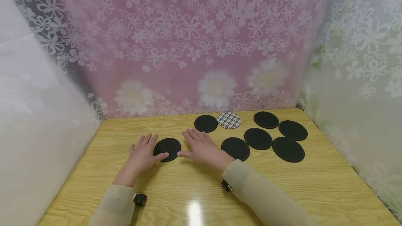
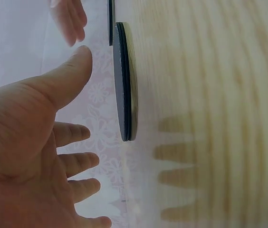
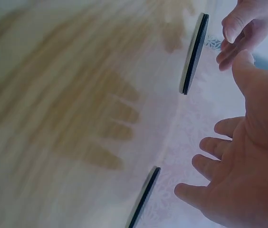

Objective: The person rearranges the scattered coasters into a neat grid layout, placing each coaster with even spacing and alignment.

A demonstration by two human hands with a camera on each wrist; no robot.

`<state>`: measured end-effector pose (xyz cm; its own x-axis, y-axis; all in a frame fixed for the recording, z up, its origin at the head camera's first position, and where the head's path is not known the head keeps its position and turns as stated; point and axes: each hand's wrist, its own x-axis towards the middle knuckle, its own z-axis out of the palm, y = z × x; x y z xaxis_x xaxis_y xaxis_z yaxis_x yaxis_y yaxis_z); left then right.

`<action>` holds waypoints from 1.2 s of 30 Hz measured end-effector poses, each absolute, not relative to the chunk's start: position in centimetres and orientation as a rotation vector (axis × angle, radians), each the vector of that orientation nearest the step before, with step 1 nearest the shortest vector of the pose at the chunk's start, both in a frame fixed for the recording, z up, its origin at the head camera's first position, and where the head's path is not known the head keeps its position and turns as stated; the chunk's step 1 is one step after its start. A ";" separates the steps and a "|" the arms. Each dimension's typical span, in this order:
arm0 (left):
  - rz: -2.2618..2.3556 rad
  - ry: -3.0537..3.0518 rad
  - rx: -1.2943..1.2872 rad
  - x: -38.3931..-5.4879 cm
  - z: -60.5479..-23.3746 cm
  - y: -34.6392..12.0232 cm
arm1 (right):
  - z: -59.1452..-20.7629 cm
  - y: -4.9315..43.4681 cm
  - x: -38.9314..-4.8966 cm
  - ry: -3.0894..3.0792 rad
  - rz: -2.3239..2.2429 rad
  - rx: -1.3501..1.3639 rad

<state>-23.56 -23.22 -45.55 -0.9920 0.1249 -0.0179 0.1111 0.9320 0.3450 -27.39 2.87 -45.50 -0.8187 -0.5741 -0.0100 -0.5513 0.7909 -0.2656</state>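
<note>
A round black coaster [image 1: 167, 145] lies flat on the wooden table between the two hands. Seen edge-on in the left wrist view, it shows two dark layers [image 2: 123, 80] one on the other. My left hand [image 1: 141, 156] hovers at its left with fingers spread, the thumb overlapping the coaster in the head view. At its right, my right hand [image 1: 202, 149] is held over the table, fingers straight and thumb pointing at the coaster. Both wrist views show a gap between the fingers and the coaster, and neither hand holds anything.
Behind the right hand lie a black coaster [image 1: 206, 123] and a white one with a black plaid pattern [image 1: 229, 120]. Several more black coasters [image 1: 258, 138] are spread over the table's right side. Flowered cloth [image 1: 201, 44] hangs around the table [image 1: 176, 191].
</note>
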 end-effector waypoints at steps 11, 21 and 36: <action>0.522 3.004 0.193 -23.6 -45.5 -23.8 | -46.1 1.8 -28.1 2.830 -0.446 -0.882; 0.519 2.984 0.185 -23.8 -45.5 -24.3 | -46.2 0.9 -28.5 2.772 -0.433 -0.915; 0.491 2.989 0.190 -23.8 -45.6 -24.2 | -46.3 -0.7 -28.7 2.778 -0.341 -0.932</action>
